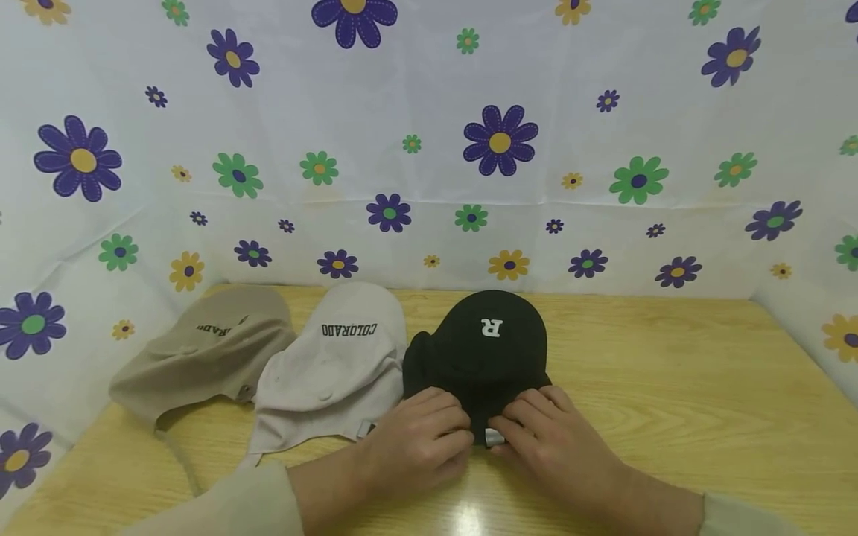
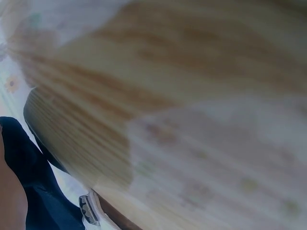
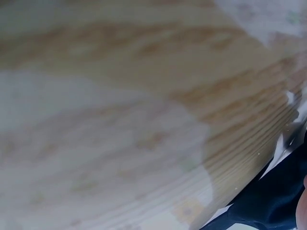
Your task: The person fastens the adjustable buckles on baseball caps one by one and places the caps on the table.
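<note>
The black cap (image 1: 485, 357) is seen just right of the centre of the head view, its crown turned toward the top of the frame and marked with a white R that appears inverted. Its lower edge is held by both hands. By the left hand (image 1: 422, 435), its left part is gripped with curled fingers; by the right hand (image 1: 553, 439), its right part is pinched beside a silver buckle (image 1: 494, 437). Between the hands a narrow gap is left, in which dark fabric is shown. The exact place of the thumbs cannot be told.

To the left, the grey cap (image 1: 335, 372) is laid close beside the black one, with COLORADO printed upside down on it. At the far left the brown cap (image 1: 208, 353) is placed, its lettering partly hidden by a fold, and a thin strap (image 1: 179, 461) is hung from its lower edge. All three are set on the wooden table (image 1: 670, 387), which is backed by a white cloth (image 1: 429, 97) printed with flowers. In both wrist views, dark fabric is shown at the lower outer corner.
</note>
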Demonstrator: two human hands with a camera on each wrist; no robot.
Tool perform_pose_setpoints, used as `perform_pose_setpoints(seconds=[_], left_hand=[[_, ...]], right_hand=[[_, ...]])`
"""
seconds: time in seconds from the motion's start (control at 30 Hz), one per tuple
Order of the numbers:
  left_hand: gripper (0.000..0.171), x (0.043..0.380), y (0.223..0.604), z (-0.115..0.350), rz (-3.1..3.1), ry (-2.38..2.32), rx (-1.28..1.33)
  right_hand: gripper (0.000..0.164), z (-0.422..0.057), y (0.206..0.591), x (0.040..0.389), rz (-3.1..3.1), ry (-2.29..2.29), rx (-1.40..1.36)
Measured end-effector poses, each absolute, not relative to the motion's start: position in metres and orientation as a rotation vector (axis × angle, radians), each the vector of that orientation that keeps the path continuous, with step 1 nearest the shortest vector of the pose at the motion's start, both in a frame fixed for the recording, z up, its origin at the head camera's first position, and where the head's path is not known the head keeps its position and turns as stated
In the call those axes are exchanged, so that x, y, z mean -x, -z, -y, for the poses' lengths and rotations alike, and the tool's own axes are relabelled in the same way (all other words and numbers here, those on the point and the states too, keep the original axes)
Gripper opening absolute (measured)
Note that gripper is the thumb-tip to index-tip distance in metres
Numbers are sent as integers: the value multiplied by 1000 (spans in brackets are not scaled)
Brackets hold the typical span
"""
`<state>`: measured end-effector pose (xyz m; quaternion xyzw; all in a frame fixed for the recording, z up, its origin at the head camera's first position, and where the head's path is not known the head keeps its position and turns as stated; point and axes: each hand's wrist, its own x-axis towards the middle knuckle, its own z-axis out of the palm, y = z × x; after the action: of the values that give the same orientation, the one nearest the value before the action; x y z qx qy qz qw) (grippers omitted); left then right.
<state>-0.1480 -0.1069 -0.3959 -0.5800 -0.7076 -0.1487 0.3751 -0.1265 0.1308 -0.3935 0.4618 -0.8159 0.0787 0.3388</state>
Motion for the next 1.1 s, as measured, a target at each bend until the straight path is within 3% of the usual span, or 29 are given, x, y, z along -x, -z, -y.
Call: perform_pose_setpoints(seconds=[0.77,1.1], left_hand=[[9,149,394,104,1789,405,1478],[11,150,393,104,1759,399,1479]], right_hand=[[41,-130,392,125,2157,-211,-1172],[24,-134,391,124,2221,-197,-1136]])
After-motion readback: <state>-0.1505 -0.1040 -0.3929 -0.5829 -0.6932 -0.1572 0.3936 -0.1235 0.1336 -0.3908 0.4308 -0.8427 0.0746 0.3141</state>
